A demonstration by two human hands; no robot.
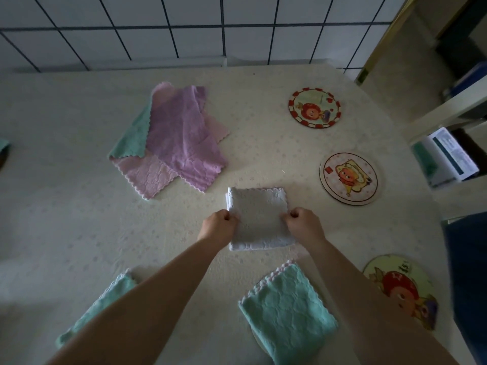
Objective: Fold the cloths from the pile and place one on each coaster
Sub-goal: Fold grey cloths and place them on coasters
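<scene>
A white cloth [259,218], folded into a small rectangle, lies on the table in the middle. My left hand [218,226] pinches its left edge and my right hand [303,225] pinches its right edge. The pile [174,135] of unfolded purple, pink and teal cloths lies at the back left. Three round picture coasters stand bare on the right: a far one [315,108], a middle one [349,179] and a near one [400,288]. A folded teal cloth [287,309] covers a coaster near my right forearm. Another folded teal cloth [105,299] lies partly under my left forearm.
The table [66,206] wears a pale flowered cover and ends at a tiled wall [184,27] at the back. A white box [448,156] sits past the table's right edge. Something dark blue [466,272] stands at the near right.
</scene>
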